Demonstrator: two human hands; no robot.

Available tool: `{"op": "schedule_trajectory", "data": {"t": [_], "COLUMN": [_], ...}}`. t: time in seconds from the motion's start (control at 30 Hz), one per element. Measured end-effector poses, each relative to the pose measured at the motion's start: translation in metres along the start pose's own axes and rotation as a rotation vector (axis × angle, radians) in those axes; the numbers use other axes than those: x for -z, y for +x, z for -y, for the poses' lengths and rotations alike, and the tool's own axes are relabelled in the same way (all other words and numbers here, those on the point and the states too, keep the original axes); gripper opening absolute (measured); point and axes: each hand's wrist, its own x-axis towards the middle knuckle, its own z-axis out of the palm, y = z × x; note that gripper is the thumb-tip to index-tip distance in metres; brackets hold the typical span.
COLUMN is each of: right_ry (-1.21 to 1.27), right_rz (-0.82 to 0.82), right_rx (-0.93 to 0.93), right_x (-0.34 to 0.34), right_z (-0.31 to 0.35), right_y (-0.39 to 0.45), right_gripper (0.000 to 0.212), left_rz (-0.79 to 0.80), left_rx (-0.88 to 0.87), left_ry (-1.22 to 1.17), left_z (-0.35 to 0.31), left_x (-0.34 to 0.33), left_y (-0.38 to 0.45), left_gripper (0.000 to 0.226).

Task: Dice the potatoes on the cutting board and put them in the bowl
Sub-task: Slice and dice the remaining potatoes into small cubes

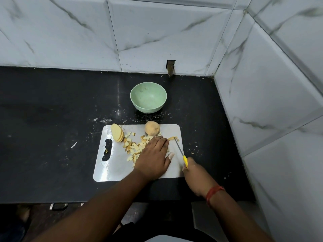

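A grey cutting board [113, 165] lies on the black counter. Diced potato pieces [135, 148] are heaped at its middle, a stack of potato slices [117, 132] leans at its far left corner, and a whole unpeeled potato [152, 127] sits at its far edge. My left hand [153, 154] lies flat, palm down, over the right side of the dice pile. My right hand [195, 175] grips a yellow-handled knife [180, 150], its blade tip down among a few pieces [173, 137] by my left fingertips. The pale green bowl [148, 97] behind the board holds nothing.
Marble-tiled walls close the counter at the back and the right. Small potato scraps [192, 153] lie on the counter right of the board. A dark cut-out [170, 67] sits in the back wall above the bowl. The counter's front edge runs just below the board.
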Motion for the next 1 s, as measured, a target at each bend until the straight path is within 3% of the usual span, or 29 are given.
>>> {"op": "schedule_trajectory", "data": {"t": [0.3, 0.83, 1.0], "right_ry": [-0.110, -0.209, -0.130], "right_rz": [0.023, 0.037, 0.098], "right_rx": [-0.005, -0.004, 0.052], "right_x": [-0.006, -0.006, -0.001], "right_z": [0.011, 0.011, 0.009], "right_y": [0.016, 0.024, 0.024], "right_gripper": [0.026, 0.030, 0.033], "left_rz": [0.001, -0.016, 0.007], "left_rx": [0.008, 0.003, 0.018], "left_ry": [-0.003, -0.015, -0.004], "left_z": [-0.001, 0.000, 0.000], "left_x": [0.001, 0.000, 0.000], "left_y": [0.000, 0.000, 0.001], "left_gripper": [0.060, 0.058, 0.061]}}
